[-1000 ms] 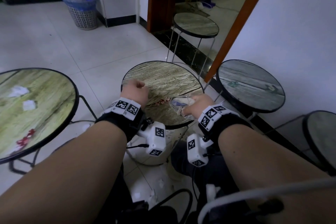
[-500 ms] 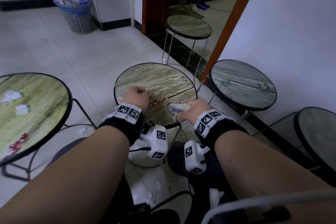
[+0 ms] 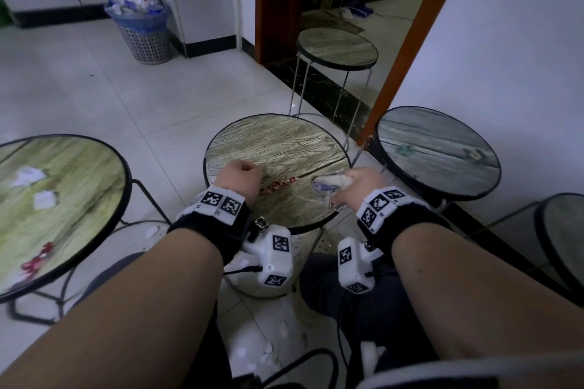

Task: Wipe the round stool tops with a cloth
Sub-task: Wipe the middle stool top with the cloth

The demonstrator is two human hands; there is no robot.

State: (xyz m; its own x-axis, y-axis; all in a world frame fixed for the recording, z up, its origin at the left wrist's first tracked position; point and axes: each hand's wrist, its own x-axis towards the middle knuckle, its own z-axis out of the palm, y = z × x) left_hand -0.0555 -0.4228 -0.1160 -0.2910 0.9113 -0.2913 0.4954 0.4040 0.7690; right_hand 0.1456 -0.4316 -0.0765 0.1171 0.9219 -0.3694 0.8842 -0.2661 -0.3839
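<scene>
The cloth (image 3: 331,184) lies bunched on the right edge of the middle stool (image 3: 278,148), gripped by the right hand (image 3: 358,185), whose fingers curl round it, knuckles up, forearm reaching in from the lower right. The left hand (image 3: 240,178) rests on the same top at its left side, fingers curled into a fist and holding nothing. Red bits (image 3: 279,184) lie between the hands. Both wrists wear black bands with square black-and-white markers (image 3: 221,201); no readable writing. Another stool (image 3: 437,151) stands just right.

dim | doorway daylight | wide-angle edge bending | left perhaps blurred
</scene>
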